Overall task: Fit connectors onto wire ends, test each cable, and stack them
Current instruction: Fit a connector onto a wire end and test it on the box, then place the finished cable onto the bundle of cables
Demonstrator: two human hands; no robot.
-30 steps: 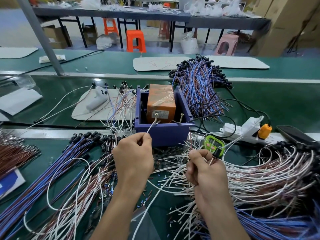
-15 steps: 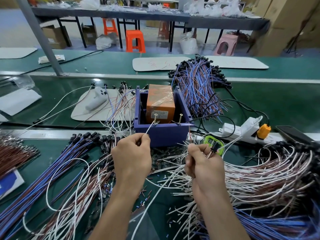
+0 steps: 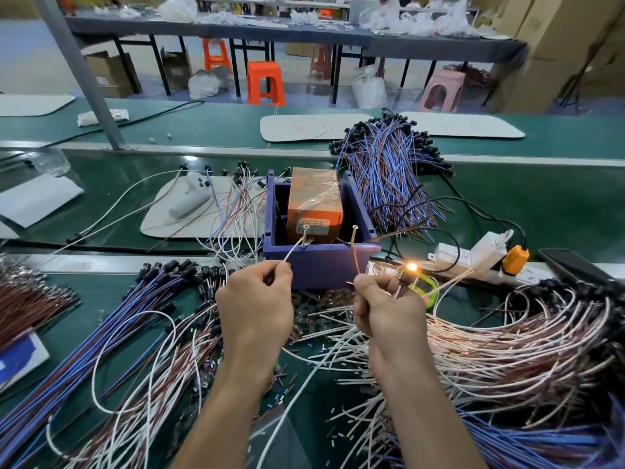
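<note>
Carton [image 3: 314,204] in bin [image 3: 321,264]; wire bundle [image 3: 389,177] behind-right; power strip [image 3: 463,257] right.

A long dark table [image 3: 304,37] spans the back; beneath it stand orange stools [image 3: 265,83] and a pink stool [image 3: 441,91]; right of it, tall cardboard boxes [image 3: 558,45]; left of it, pale floor [image 3: 30,55].

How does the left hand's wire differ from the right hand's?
The white wire in the left hand looks thicker; the reddish wire in the right hand is thin. The white wire slants up to the left screw; the reddish wire rises almost straight toward the right screw. Both are pinched between fingers.
</note>
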